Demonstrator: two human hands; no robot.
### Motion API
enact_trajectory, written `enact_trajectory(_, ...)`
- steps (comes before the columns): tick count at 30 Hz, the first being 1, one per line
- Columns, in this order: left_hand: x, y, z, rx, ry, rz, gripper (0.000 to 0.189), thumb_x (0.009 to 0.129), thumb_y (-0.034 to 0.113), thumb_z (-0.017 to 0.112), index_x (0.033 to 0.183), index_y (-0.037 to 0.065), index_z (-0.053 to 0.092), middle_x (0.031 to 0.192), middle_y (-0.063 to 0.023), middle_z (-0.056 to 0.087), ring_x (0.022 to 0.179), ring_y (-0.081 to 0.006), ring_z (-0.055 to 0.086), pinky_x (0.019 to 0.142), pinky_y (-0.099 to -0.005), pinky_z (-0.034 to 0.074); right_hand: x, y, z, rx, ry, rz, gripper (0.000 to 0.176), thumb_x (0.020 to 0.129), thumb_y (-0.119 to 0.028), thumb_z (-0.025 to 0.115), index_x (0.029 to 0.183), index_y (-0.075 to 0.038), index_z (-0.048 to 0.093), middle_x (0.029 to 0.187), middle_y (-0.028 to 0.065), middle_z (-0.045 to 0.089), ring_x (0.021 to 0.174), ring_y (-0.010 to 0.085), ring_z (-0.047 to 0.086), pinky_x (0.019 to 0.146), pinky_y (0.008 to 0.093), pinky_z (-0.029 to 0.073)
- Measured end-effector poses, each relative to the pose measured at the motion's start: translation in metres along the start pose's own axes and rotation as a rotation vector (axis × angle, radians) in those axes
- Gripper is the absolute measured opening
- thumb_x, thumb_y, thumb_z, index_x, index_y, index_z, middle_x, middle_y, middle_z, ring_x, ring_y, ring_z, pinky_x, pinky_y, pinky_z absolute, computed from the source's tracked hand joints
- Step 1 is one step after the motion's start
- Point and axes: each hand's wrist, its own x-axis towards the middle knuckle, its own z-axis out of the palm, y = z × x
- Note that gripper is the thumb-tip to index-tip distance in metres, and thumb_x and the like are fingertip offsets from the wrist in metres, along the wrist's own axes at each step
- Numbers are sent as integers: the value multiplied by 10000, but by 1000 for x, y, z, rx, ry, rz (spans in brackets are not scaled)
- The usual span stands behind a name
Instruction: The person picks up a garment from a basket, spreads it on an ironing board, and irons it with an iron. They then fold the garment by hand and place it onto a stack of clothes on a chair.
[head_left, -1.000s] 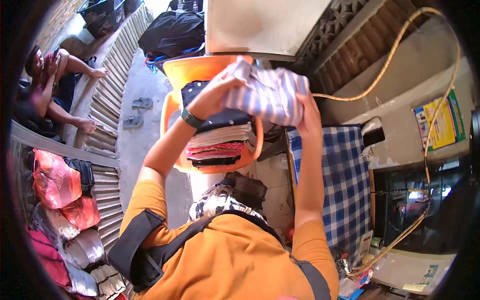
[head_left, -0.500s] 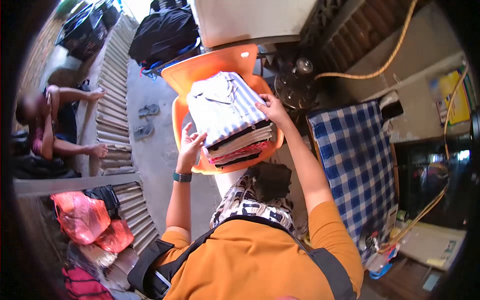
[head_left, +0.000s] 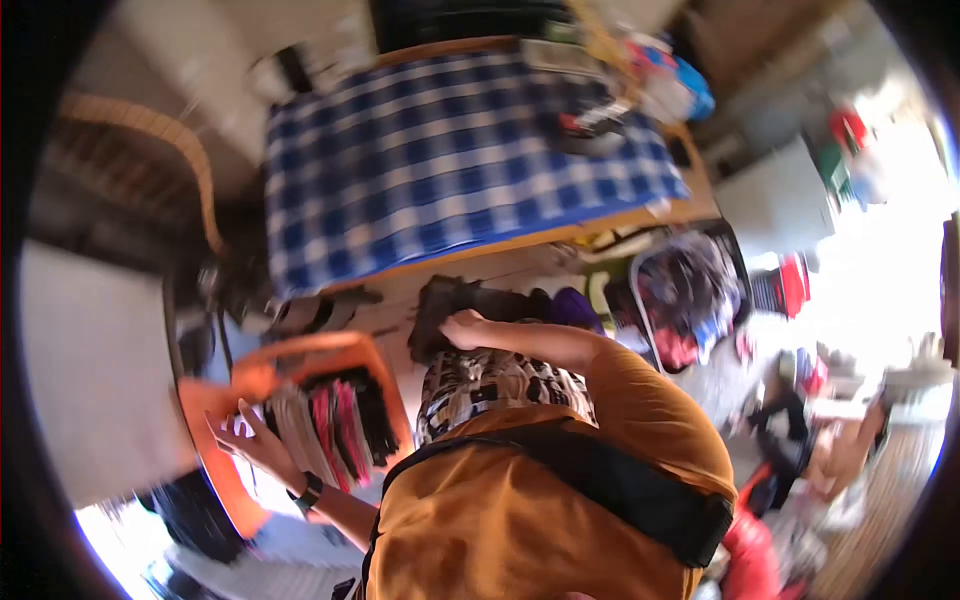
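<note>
My left hand [head_left: 258, 448] reaches over the stack of folded clothes [head_left: 335, 425], its fingers spread near the top of the pile. The stack lies on an orange plastic chair [head_left: 385, 375], with white, pink and dark cloth edges showing on its side. Much of the white striped shirt on top is hidden by my left hand and wrist. My right hand [head_left: 464, 329] hangs in front of my lap, fingers curled in, with nothing seen in them. It overlaps a dark item [head_left: 435, 310] beyond my patterned pants [head_left: 480, 385].
A table with a blue and white checked cloth [head_left: 400, 170] stands ahead. Right of it is a basket heaped with clothes [head_left: 690, 290]. A person [head_left: 785, 420] sits at the right, near red plastic bags [head_left: 750, 555]. A pale cabinet [head_left: 95, 370] is at the left.
My view has swung right, so the chair and stack now lie to the left. My right hand has left the stack and drawn back toward my lap. My left hand remains by the clothes.
</note>
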Motion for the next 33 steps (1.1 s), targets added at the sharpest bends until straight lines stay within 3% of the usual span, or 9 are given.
enact_trajectory(4,26,134,85,-162,-324,470,488,909,240,573,1324,51,401,1195,-163,493,952,-254,560,830,-375,456,-88,101,32,224,49,363,286,723,-216,637,951,-44,635,882,159,664,866,323,646,697,443,530)
enact_trajectory(11,-101,348,205,-262,-960,926,407,873,163,597,1253,61,491,1070,-145,605,973,-282,579,827,-367,448,-248,233,122,666,1207,1320,162,805,-193,545,876,-56,596,820,188,628,780,352,619,697,461,485)
enact_trajectory(17,-213,437,236,-199,-1431,1193,463,811,170,656,1236,59,510,1076,-146,614,992,-304,585,849,-377,447,-338,308,190,770,1095,1794,244,798,-258,587,959,-75,602,1013,164,558,952,334,557,773,450,483)
enact_trajectory(23,-259,437,278,-161,-1609,1226,475,822,170,651,1256,58,493,1085,-159,613,981,-293,599,845,-365,465,-317,371,230,796,885,1734,263,766,-311,608,760,-58,679,975,153,625,931,316,603,779,457,494)
enact_trajectory(27,-284,429,290,-172,-1777,1058,492,814,200,658,1248,42,490,1129,-153,602,1057,-285,575,881,-384,451,-322,333,64,749,867,1195,265,727,-268,596,637,-27,659,614,164,617,592,300,636,575,405,495)
enact_trajectory(29,-305,433,290,-275,-1759,1016,557,809,213,666,1286,29,445,1238,-170,512,1152,-291,496,931,-379,421,-333,285,-23,1059,1199,679,186,744,-183,600,684,-22,668,609,102,627,552,237,618,559,352,491)
enact_trajectory(30,-312,433,296,-381,-1735,977,623,805,227,675,1323,15,400,1348,-188,423,1247,-298,418,980,-375,392,-342,263,-65,1120,1178,400,146,766,-117,579,707,-27,678,689,91,654,623,212,627,622,331,497)
enact_trajectory(31,-312,431,311,-392,-1609,1359,700,792,266,694,1345,2,353,1453,-189,258,1320,-293,314,1054,-378,306,-342,246,-90,1148,1200,134,138,782,-171,605,807,-62,686,772,92,658,741,213,623,741,348,464)
enact_trajectory(33,-293,420,329,-597,-1865,1095,604,858,260,625,1342,16,361,1431,-179,289,1312,-269,321,1085,-371,245,-338,214,-132,1055,1297,-154,283,803,-240,641,1049,-100,632,976,107,629,966,236,575,907,387,395)
